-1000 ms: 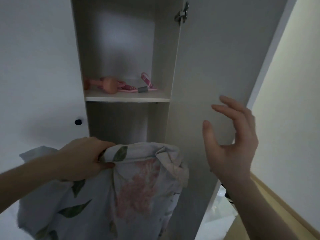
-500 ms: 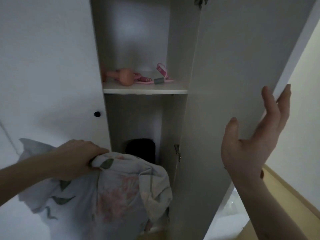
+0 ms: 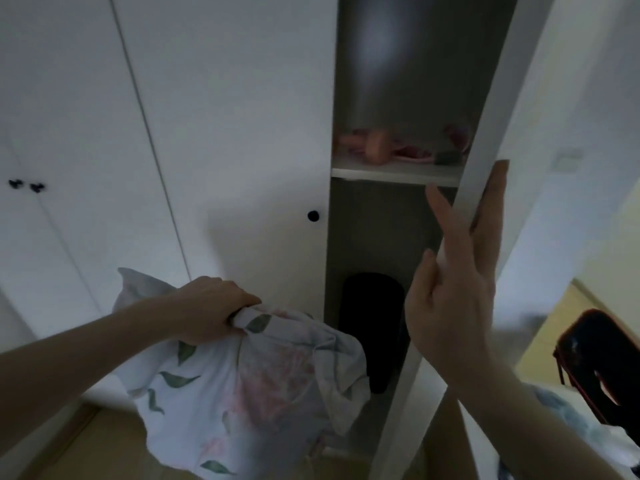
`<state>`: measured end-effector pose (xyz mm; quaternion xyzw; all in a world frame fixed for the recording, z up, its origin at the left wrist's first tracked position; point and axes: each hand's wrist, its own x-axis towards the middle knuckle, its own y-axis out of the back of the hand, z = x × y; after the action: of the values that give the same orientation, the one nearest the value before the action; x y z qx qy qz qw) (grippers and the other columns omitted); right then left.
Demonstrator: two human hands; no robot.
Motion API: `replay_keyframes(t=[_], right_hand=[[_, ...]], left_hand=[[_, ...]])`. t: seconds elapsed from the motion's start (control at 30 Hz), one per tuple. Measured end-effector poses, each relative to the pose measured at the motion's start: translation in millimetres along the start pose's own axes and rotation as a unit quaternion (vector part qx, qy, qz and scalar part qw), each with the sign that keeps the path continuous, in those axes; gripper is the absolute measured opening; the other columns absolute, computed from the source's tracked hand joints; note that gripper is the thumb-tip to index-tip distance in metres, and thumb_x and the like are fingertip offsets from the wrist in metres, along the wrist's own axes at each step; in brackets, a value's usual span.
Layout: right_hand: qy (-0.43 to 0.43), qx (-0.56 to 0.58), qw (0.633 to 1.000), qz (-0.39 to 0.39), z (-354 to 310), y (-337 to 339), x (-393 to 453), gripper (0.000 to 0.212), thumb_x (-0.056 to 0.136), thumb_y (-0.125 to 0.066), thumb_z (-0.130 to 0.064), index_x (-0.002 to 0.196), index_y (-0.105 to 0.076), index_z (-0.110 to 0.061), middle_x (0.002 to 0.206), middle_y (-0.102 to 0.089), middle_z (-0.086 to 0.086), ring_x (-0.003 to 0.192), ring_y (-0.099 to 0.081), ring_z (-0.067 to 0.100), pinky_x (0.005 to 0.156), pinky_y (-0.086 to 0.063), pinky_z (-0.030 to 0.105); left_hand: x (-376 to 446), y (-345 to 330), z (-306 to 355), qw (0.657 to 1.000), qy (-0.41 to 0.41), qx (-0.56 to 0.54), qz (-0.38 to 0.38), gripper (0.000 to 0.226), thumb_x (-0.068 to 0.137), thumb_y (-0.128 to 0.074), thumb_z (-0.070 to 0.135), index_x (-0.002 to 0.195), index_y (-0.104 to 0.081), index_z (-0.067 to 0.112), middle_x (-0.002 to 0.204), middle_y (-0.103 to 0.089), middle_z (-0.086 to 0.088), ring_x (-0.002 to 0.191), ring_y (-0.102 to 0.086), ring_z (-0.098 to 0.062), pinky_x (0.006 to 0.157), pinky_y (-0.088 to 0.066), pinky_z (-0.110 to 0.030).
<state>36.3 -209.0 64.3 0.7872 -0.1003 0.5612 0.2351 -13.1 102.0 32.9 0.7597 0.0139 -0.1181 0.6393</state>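
Your left hand (image 3: 211, 310), left of the open wardrobe door (image 3: 485, 133), grips a bunched floral cloth (image 3: 249, 386), fingers curled round its top. The cloth hangs low, left of that door. Your right hand (image 3: 453, 299) rests flat against the door's edge, fingers straight, gripping nothing.

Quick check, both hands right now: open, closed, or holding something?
Left hand: closed, gripping the floral cloth.
Right hand: open, straight fingers against the cupboard door edge.
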Motion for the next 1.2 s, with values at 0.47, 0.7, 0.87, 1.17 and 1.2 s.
replay_keyframes(t=[0.47, 0.7, 0.87, 1.17, 1.2], right_hand=[[0.03, -0.037, 0.995, -0.082, 39, -161, 46, 0.089, 0.083, -0.045, 0.021, 0.162, -0.02, -0.012, 0.17, -0.003, 0.02, 0.158, 0.002, 0.04, 0.128, -0.007, 0.054], [0.037, -0.044, 0.994, -0.088, 66, -197, 55, 0.078, 0.093, -0.051, 0.001, 0.163, -0.018, -0.01, 0.171, -0.004, 0.019, 0.158, 0.001, 0.039, 0.128, -0.005, 0.054], [0.052, -0.041, 0.994, -0.084, 80, -210, 61, 0.078, 0.094, -0.059, -0.01, 0.162, -0.021, -0.012, 0.17, -0.007, 0.02, 0.158, 0.0, 0.037, 0.129, -0.003, 0.051], [0.112, -0.015, 0.987, -0.115, 119, -226, 49, 0.074, 0.096, -0.06, -0.016, 0.162, -0.025, -0.012, 0.17, -0.008, 0.018, 0.159, 0.0, 0.034, 0.128, -0.004, 0.051], [0.117, -0.006, 0.986, -0.119, 122, -227, 50, 0.073, 0.096, -0.058, -0.017, 0.162, -0.025, -0.013, 0.17, -0.007, 0.018, 0.159, 0.001, 0.033, 0.128, -0.002, 0.05]], left_hand=[[-52, -30, -53, 0.993, 0.111, -0.036, 0.009, 0.009, 0.094, -0.049, 0.047, 0.095, -0.054, 0.039, 0.087, -0.063, 0.015, 0.081, -0.061, -0.011, 0.076, -0.051, -0.034], [-51, -41, -64, 0.984, 0.172, -0.045, 0.002, 0.008, 0.094, -0.047, 0.04, 0.094, -0.054, 0.037, 0.084, -0.063, 0.014, 0.077, -0.061, -0.009, 0.074, -0.052, -0.033], [-37, -46, -61, 0.976, 0.209, -0.057, -0.008, 0.012, 0.095, -0.045, 0.046, 0.092, -0.053, 0.038, 0.083, -0.062, 0.015, 0.076, -0.059, -0.007, 0.075, -0.052, -0.033], [-11, -47, -32, 0.955, 0.283, -0.086, -0.009, 0.023, 0.095, -0.045, 0.058, 0.098, -0.055, 0.038, 0.091, -0.065, 0.015, 0.085, -0.06, -0.007, 0.082, -0.051, -0.034], [-10, -47, -27, 0.952, 0.294, -0.087, -0.005, 0.022, 0.095, -0.046, 0.058, 0.097, -0.055, 0.038, 0.09, -0.064, 0.015, 0.084, -0.06, -0.006, 0.081, -0.051, -0.033]])
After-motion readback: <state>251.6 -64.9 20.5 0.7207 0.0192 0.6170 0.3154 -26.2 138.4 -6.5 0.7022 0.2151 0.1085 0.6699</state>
